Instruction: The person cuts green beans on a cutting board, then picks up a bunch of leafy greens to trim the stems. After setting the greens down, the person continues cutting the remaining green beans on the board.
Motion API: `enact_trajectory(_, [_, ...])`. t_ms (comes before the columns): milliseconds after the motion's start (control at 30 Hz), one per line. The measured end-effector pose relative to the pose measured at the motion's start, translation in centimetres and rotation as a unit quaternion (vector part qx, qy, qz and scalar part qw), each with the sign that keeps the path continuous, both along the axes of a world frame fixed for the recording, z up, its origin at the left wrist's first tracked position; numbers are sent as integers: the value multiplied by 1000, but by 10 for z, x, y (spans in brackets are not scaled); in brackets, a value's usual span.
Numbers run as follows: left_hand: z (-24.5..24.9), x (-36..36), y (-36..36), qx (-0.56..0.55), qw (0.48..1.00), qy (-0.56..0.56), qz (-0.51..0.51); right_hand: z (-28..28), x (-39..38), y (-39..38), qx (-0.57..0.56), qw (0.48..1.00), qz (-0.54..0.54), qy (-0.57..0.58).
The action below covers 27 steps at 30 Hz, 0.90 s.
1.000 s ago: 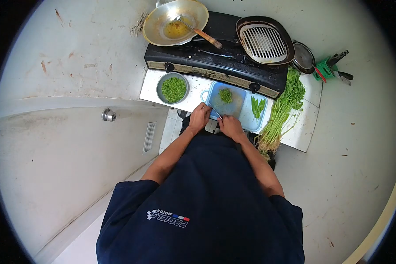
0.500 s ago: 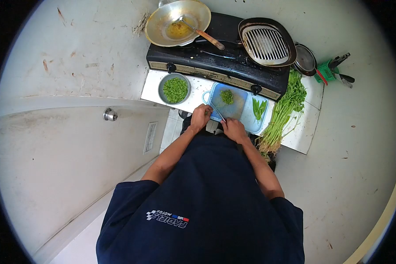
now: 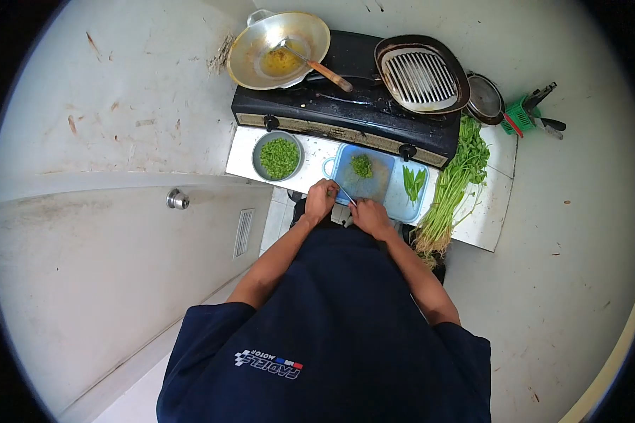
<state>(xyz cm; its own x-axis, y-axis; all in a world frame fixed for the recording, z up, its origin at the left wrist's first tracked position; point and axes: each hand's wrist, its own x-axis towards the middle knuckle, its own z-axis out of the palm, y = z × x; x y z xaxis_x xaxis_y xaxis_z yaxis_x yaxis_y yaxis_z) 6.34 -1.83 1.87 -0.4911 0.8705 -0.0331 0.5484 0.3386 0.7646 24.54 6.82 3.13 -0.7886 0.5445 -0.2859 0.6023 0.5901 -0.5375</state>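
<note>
My left hand (image 3: 320, 198) rests at the near left edge of a blue cutting board (image 3: 378, 185) and pinches a thin green stalk. My right hand (image 3: 369, 214) grips a knife (image 3: 345, 193) whose blade slants toward the left hand. A small heap of chopped greens (image 3: 362, 166) lies at the far side of the board. Whole green leaves (image 3: 413, 182) lie on the board's right part.
A metal bowl of chopped greens (image 3: 279, 156) stands left of the board. A bunch of long-stemmed greens (image 3: 453, 187) lies to the right on the white counter (image 3: 487, 204). Behind is a black stove (image 3: 346, 106) with a wok (image 3: 279, 41) and a grill pan (image 3: 421, 73).
The view has shifted slightly downward. Both hands stay at the board's near edge, and the knife blade has moved a little closer to my left hand.
</note>
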Motion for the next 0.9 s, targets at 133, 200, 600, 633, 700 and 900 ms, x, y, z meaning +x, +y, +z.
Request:
enact_trajectory(133, [1,1,0,-1,998,-47,29,1,12,0,1,999,-19,-29])
enact_trajectory(200, [-1,0,0,10,998,-51,20,2,14,2,-5,999,-32,-25])
enact_trajectory(600, [2,2,17,-31,998,43,-26,4,19,23,-11,996,-81,-25])
enact_trajectory(633, [1,2,19,-35,998,45,-28,6,20,21,-15,997,-74,-30])
enact_trajectory(700, [-2,4,23,-26,998,44,-21,7,21,18,-12,998,-56,-19])
enact_trajectory(900, [-8,7,30,-2,999,44,-16,3,22,14,-6,999,-52,9])
